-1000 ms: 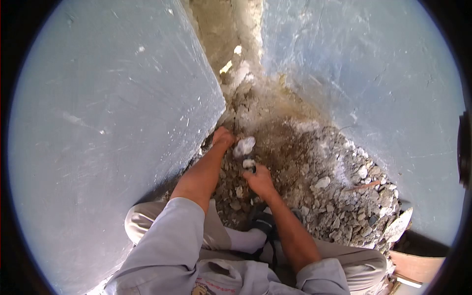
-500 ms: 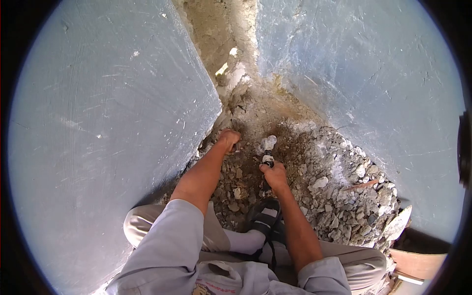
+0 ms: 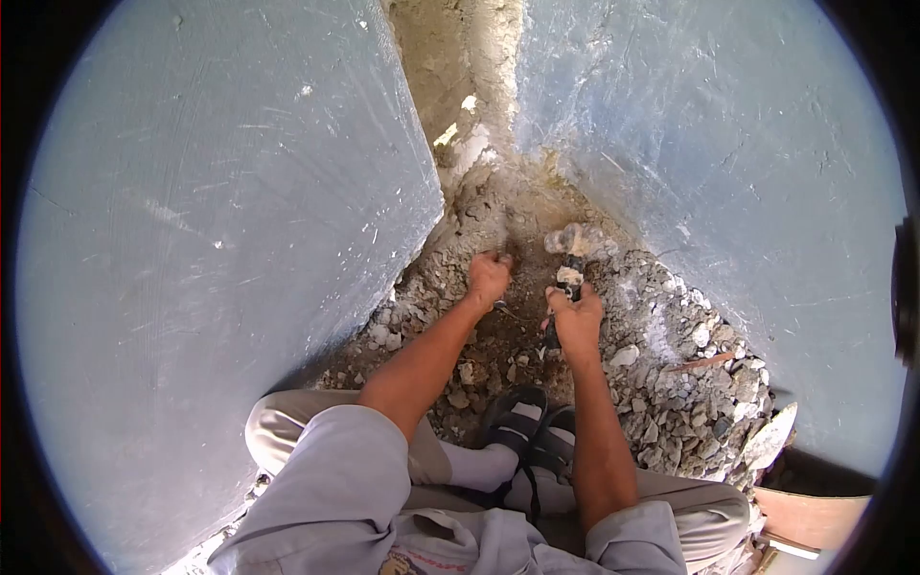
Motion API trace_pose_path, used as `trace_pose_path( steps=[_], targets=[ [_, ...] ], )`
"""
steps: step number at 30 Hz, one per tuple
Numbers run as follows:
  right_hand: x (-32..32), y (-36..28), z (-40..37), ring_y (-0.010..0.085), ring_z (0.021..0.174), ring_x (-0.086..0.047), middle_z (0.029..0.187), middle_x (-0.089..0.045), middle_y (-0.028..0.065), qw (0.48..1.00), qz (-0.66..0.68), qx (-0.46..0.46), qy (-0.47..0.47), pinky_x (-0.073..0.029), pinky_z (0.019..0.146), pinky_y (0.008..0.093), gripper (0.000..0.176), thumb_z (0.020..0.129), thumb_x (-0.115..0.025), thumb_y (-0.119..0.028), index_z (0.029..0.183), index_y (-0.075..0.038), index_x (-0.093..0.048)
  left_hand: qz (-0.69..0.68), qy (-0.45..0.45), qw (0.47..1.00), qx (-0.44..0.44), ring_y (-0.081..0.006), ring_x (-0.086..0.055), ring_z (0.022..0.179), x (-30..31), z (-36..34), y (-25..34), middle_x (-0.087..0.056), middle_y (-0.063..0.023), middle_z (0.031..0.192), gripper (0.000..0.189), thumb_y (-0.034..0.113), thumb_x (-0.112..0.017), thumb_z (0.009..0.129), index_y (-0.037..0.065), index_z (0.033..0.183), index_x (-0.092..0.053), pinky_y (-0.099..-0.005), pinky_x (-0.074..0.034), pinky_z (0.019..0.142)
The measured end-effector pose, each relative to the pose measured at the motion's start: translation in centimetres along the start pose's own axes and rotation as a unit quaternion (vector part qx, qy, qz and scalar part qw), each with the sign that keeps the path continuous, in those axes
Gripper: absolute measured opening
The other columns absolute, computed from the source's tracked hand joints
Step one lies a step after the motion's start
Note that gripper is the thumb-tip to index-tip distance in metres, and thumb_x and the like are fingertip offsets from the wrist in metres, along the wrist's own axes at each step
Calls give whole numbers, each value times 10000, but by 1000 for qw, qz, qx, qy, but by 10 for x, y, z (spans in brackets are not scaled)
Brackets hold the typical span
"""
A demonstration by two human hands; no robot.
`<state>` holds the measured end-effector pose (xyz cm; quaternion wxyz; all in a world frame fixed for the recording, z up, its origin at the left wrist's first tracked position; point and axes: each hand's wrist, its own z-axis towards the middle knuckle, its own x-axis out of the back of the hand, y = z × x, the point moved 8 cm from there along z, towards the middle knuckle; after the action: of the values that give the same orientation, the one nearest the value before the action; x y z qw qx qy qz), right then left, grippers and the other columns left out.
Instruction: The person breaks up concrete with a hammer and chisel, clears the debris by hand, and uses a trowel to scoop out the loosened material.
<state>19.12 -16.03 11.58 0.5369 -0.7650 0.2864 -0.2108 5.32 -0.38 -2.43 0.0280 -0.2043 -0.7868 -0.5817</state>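
Note:
My left hand is closed around a chisel, mostly hidden by the fingers; only a short dark metal end shows below the fist. It is low over the rubble, near the foot of the gap between two grey panels. To its right, my right hand grips the black handle of a hammer. The hammer's dusty, pale head, slightly blurred, points away from me over the broken ground. Hammer and chisel are apart.
Broken concrete rubble covers the ground to the right. A grey panel rises on the left and another grey panel on the right. My sandalled feet are close below the hands. A curved tan piece stands lower right.
Both hands have moved to the right in view. The hammer has shifted right and its head now lies further from me. The left fist has turned, still around the chisel.

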Motion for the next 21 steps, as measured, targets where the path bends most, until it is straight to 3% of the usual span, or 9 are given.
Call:
trace_pose_path(
  steps=[3, 4, 7, 8, 12, 15, 19, 20, 21],
  targets=[
    [-4, -26, -3, 115, 504, -530, 714, -582, 32, 997, 25, 66, -10, -450, 453, 276, 244, 863, -687, -133, 1020, 11, -567, -85, 1, 984, 155, -186, -531, 470, 12, -3, -42, -613, -113, 618, 235, 153, -639, 893, -44, 765, -647, -382, -375, 431],
    [-7, -27, 1, 114, 499, -530, 707, -579, 27, 995, 43, 84, -13, -448, 454, 272, 250, 864, -691, -136, 1036, 1, -571, -122, 20, 977, 171, -193, -530, 464, 20, -5, -42, -612, -108, 612, 298, 139, -636, 900, -7, 644, -592, -390, -356, 412],
    [-12, -31, 2, 111, 506, -533, 708, -580, 17, 998, 24, 63, -17, -447, 459, 266, 225, 866, -698, -144, 1028, -27, -595, -79, 14, 977, 195, -206, -530, 451, 35, 11, -52, -602, -109, 591, 327, 181, -627, 911, -8, 646, -596, -404, -356, 415],
    [-13, -30, 0, 110, 512, -535, 713, -582, 15, 999, 5, 43, -16, -448, 460, 265, 209, 867, -700, -146, 1016, -35, -606, -57, 1, 978, 199, -209, -561, 481, 33, 25, -64, -635, -104, 666, 317, 232, -626, 915, -1, 701, -609, -425, -366, 415],
    [-18, -16, -11, 108, 510, -530, 717, -584, 11, 1000, 11, 0, -26, -434, 453, 260, 189, 859, -705, -130, 991, -29, -615, 72, -187, 969, 143, -179, -547, 512, 6, 9, -5, -603, -69, 689, 264, 267, -618, 921, 36, 794, -608, -390, -386, 424],
    [-28, -21, -8, 106, 495, -519, 722, -590, 16, 997, 45, 48, -35, -430, 456, 254, 183, 853, -710, -119, 976, -25, -611, 178, -316, 926, 105, -157, -537, 534, -3, -19, 25, -579, -44, 707, 237, 292, -613, 926, 64, 864, -607, -363, -401, 431],
    [-16, -46, -14, 91, 548, -542, 762, -622, 23, 993, -20, 112, -26, -440, 481, 244, 196, 844, -732, -102, 951, -12, -596, -113, -129, 963, 207, -147, -490, 503, -21, -41, -5, -562, -58, 684, 192, 202, -503, 964, 73, 864, -603, -320, -382, 414],
    [-7, -54, -13, 87, 571, -554, 757, -628, 16, 966, -87, 242, 2, -447, 502, 250, 200, 834, -748, -99, 930, -5, -599, -179, -96, 952, 227, -149, -480, 494, -24, -40, -15, -556, -60, 675, 194, 178, -475, 968, 66, 871, -601, -319, -379, 409],
    [-3, -61, -14, 88, 570, -554, 751, -627, 14, 959, -93, 267, 10, -449, 512, 252, 197, 834, -748, -98, 926, -6, -601, -244, -61, 936, 246, -151, -470, 485, -23, -41, -19, -549, -63, 667, 202, 154, -447, 971, 59, 878, -599, -317, -377, 404]
  ],
)
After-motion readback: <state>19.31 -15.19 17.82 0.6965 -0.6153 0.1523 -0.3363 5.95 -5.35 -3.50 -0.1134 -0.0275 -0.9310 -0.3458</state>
